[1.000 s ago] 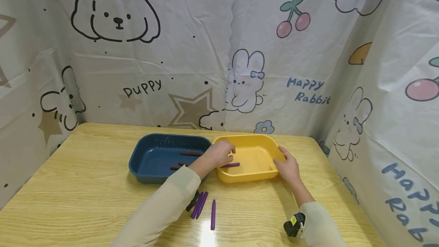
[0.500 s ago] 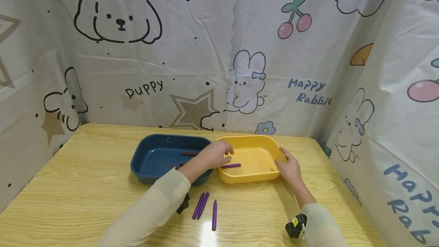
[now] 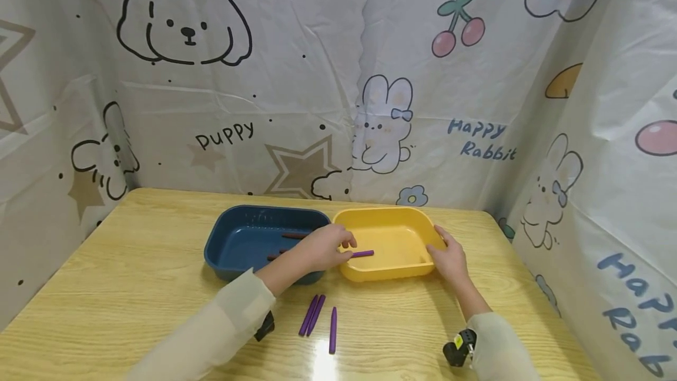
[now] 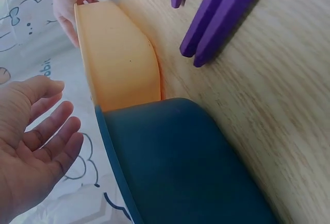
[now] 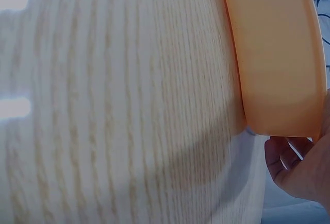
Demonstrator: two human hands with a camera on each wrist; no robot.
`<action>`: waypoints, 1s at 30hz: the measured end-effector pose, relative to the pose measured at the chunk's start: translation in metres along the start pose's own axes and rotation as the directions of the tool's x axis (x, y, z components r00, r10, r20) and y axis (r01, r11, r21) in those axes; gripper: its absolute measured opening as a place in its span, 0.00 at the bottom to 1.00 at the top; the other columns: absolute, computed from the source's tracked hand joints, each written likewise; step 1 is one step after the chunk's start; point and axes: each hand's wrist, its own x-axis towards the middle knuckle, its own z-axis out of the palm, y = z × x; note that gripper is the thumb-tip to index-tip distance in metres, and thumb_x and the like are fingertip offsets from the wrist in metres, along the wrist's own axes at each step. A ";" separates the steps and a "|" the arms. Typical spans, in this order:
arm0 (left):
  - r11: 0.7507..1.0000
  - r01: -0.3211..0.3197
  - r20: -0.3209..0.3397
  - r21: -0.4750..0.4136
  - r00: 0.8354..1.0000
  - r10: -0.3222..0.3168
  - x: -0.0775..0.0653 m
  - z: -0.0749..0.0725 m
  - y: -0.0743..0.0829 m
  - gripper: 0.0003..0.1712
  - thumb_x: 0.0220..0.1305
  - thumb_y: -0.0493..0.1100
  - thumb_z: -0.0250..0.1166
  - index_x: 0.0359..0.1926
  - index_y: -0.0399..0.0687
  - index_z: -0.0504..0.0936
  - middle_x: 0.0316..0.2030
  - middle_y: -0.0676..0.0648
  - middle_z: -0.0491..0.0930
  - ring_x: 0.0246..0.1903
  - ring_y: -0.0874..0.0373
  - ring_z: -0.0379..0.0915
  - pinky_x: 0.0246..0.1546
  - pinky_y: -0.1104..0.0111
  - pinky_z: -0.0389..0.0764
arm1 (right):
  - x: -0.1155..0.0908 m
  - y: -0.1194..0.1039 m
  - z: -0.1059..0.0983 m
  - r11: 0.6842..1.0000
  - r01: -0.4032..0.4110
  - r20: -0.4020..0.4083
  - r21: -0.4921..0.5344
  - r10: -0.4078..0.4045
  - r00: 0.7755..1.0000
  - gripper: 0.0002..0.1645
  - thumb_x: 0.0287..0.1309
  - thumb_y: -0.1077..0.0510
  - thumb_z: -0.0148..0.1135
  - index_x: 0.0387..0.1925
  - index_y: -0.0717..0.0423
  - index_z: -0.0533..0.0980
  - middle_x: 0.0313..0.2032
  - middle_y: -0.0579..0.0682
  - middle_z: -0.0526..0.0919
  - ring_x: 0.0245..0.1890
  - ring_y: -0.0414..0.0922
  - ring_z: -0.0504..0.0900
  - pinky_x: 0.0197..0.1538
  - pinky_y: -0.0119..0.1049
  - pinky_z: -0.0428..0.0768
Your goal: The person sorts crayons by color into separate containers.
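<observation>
My left hand [image 3: 328,247] hovers over the spot where the two plastic trays meet, fingers loosely curled with nothing between them, as the left wrist view confirms. Below its fingertips, a purple crayon [image 3: 364,253] lies in the yellow tray [image 3: 386,273], its left end hidden by the hand. My right hand [image 3: 448,257] grips that tray's right rim, thumb on the inner side and fingers outside. In the blue tray [image 3: 235,240], several brown crayons [image 3: 294,235] lie partly behind my left wrist.
Two purple crayons [image 3: 312,315] lie side by side on the wooden table [image 3: 132,287] in front of the trays. A third purple crayon [image 3: 332,330] lies to their right. A printed curtain [image 3: 296,75] hangs behind the table and along its sides.
My left hand has drawn back slightly to the left and towards me, its forearm swinging left. My right hand keeps its grip on the yellow tray. The crayons stay in place.
</observation>
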 end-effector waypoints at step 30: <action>0.989 -0.146 0.105 -0.004 0.984 0.146 -0.097 0.008 -0.021 0.11 0.58 0.47 0.65 0.40 0.49 0.83 0.33 0.53 0.77 0.34 0.65 0.69 0.36 0.73 0.74 | 0.000 0.001 -0.001 1.000 0.008 0.003 0.008 -0.008 1.000 0.36 0.63 0.59 0.51 0.71 0.52 0.53 0.68 0.65 0.58 0.65 0.60 0.63 0.61 0.49 0.70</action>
